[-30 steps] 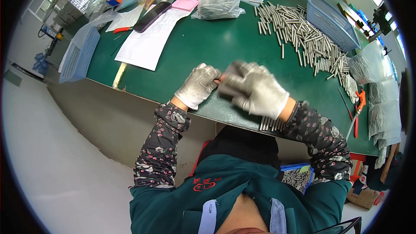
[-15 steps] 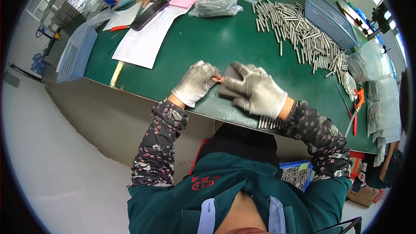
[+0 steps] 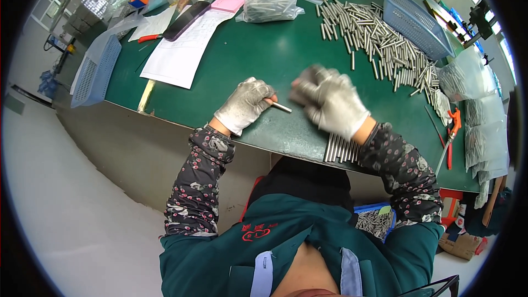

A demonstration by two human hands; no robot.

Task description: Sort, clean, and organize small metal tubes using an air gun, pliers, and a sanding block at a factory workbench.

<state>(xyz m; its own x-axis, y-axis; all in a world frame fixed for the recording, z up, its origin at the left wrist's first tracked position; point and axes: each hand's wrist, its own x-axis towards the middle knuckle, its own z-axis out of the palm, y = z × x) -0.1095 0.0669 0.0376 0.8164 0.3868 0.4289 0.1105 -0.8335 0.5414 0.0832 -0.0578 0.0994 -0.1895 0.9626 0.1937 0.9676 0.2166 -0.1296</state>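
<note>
My left hand (image 3: 242,106), in a white glove with greyed fingers, is closed over the near part of the table. Thumb and fingertips pinch a short metal rod (image 3: 282,108), its free end pointing right. To the right, my right hand (image 3: 333,102), also gloved, is raised with curled fingers smeared by motion. A dark grey pad (image 3: 300,97) shows blurred at its fingers, mostly hidden, apart from the rod. Below the right wrist, several metal rods (image 3: 340,149) lie side by side at the table's front edge.
A large pile of metal rods (image 3: 379,44) covers the back right, beside a blue basket (image 3: 417,25). Bagged rods (image 3: 487,126) and orange-handled pliers (image 3: 454,124) lie on the right. Paper sheets (image 3: 176,63) and another blue basket (image 3: 96,71) are on the left.
My right hand has drawn back and slightly up from the rod in my left hand. More of the rod now shows. The left hand has shifted slightly left.
</note>
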